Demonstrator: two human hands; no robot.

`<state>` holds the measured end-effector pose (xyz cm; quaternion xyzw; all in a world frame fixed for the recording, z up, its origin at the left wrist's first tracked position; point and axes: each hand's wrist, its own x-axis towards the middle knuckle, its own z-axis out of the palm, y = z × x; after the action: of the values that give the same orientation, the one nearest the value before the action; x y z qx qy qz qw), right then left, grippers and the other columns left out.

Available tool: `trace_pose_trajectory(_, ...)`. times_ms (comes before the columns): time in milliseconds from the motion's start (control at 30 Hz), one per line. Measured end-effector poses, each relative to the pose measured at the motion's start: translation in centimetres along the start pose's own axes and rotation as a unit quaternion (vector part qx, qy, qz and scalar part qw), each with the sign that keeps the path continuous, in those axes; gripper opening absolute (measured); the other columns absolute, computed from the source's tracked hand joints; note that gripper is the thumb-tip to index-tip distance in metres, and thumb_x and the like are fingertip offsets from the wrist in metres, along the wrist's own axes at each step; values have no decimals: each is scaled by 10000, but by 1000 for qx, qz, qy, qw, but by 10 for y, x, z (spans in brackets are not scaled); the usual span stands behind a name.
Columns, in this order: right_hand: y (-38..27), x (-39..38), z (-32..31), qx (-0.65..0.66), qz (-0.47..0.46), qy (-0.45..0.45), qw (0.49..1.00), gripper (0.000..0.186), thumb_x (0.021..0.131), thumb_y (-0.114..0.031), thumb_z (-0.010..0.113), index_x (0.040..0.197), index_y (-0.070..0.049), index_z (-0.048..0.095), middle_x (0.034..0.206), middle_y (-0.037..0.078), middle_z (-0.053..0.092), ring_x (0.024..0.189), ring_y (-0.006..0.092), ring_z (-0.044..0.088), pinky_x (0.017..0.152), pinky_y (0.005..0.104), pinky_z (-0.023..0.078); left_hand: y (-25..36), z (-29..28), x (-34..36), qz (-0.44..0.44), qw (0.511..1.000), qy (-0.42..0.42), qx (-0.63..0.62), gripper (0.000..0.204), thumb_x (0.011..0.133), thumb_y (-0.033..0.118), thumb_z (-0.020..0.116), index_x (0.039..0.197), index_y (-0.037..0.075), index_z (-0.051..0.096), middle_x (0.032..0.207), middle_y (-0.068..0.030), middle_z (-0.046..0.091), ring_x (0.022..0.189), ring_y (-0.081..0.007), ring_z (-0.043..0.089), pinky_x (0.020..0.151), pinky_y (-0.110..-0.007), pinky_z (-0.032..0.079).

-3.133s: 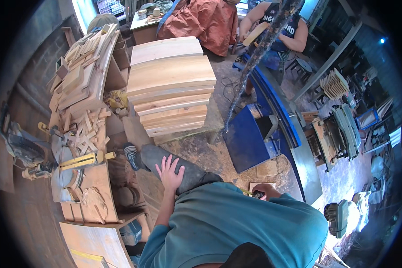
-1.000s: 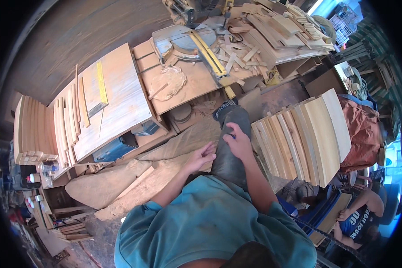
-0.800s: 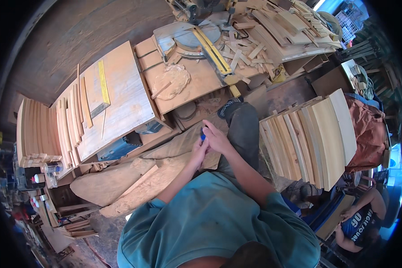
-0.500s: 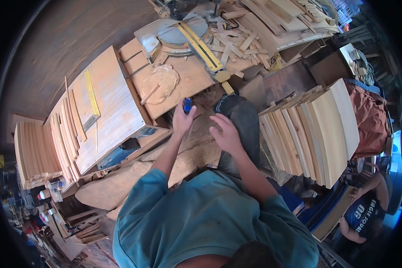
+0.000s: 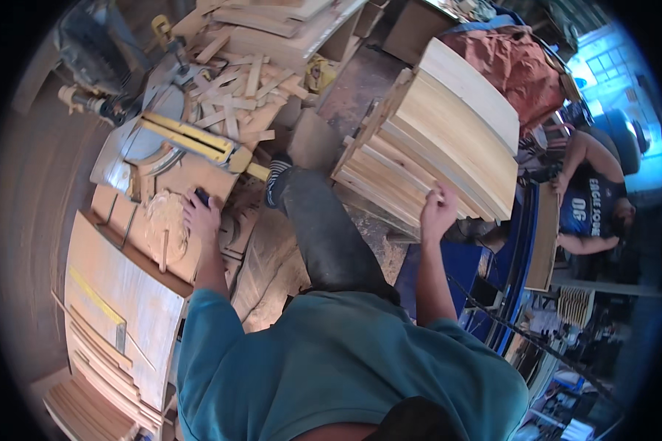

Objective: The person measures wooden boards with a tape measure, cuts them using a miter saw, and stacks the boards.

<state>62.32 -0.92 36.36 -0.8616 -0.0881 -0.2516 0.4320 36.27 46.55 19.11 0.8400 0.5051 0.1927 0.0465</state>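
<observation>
My left hand (image 5: 202, 219) is over the edge of the miter saw's wooden table (image 5: 191, 176), its fingers around a small dark tape measure (image 5: 201, 195). A heap of sawdust (image 5: 168, 220) with a thin wood stick (image 5: 164, 250) in it lies beside those fingers. Out to the right, my right hand (image 5: 438, 212) is raised at the near side of a stack of wide wooden boards (image 5: 449, 125). Its fingers are curled in; whether they pinch a board edge or anything else is hidden.
The miter saw (image 5: 187, 138) with its yellow fence stands at left, offcuts (image 5: 235, 95) heaped behind it. A panel with a yellow-marked square (image 5: 118, 323) lies nearer. My leg (image 5: 331, 235) stretches between saw and boards. At far right another person (image 5: 592, 191) holds a long board (image 5: 543, 242).
My view has swung to the right. My hands have moved apart: the left with the tape measure to the saw table by the sawdust, the right out to the board stack, its fingers now curled.
</observation>
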Motion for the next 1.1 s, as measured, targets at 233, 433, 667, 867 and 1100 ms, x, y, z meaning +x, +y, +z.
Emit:
trace_pose_trajectory(233,97,98,-83,-133,179,335,915,633,847,-199,664,1384,116,553,1382,304,590,1255,409,583,1083,467,439,160,-58,13,201,880,70,-425,364,976,207,668,1262,-18,656,1199,-208,676,1136,-363,634,984,-443,492)
trace_pose_trajectory(433,121,104,-103,0,286,288,914,693,815,-243,760,1403,67,561,1334,240,647,1168,333,661,1013,415,493,360,-79,24,231,766,-268,-536,545,1054,444,560,1402,26,605,1343,-170,668,1222,-287,644,1056,-368,470)
trace_pose_trajectory(667,109,107,-115,-45,323,271,906,500,787,-190,763,1237,22,709,1205,143,729,1087,251,692,956,359,514,481,-85,14,243,705,-370,-553,624,1061,444,515,1460,-34,547,1546,-248,501,1470,-348,453,1198,-382,353)
trace_pose_trajectory(867,94,87,-118,93,319,301,894,452,804,-168,733,1205,40,721,1129,145,753,1012,249,701,928,359,516,492,-93,4,115,641,-391,-650,578,1050,388,556,1478,-1,554,1587,-159,494,1495,-277,422,1214,-365,317)
trace_pose_trajectory(1100,87,50,-123,394,338,345,782,243,900,-67,739,1114,42,699,1062,134,732,963,221,718,823,296,579,470,-110,24,110,662,-422,-610,549,1007,272,621,1488,16,550,1528,-157,557,1414,-240,512,1145,-353,381)
